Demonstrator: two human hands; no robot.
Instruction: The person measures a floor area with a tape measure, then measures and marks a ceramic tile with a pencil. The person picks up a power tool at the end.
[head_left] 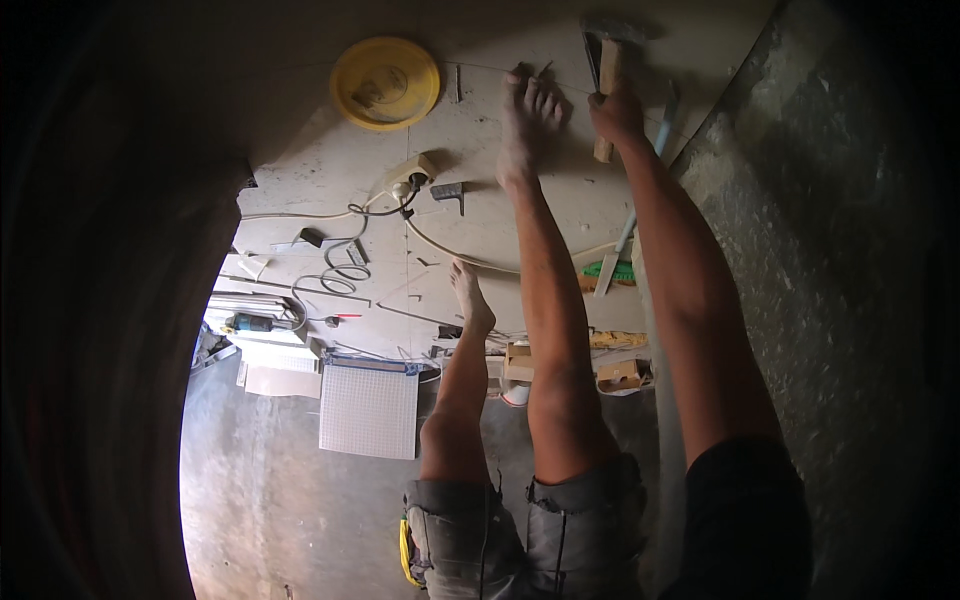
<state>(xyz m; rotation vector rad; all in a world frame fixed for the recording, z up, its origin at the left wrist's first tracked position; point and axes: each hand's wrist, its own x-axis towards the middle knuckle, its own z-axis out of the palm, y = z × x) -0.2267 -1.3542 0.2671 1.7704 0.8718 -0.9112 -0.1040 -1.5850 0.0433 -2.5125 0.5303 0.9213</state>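
My right arm reaches forward along the right side. At its end my right hand (617, 117) is closed around the light wooden handle of a tool (609, 72). A dark metal head sits at the tool's far end, and a thin dark edge slants down beside the handle. Shadow hides the head's exact shape. The handle's near end sticks out below my fingers, close over the pale floor (470, 130). My bare foot (530, 115) rests just left of that hand. Right beside my wrist lies a long bluish-grey bar (665, 118). My left hand does not show.
A yellow round basin (385, 84) lies far left. A socket block (408, 174) with cables (345, 275) and a black angled piece (452, 193) are nearer. A power tool (250, 323), white gridded panel (368, 410) and cardboard boxes (620, 376) lie lower. A rough grey surface (800, 230) borders the right.
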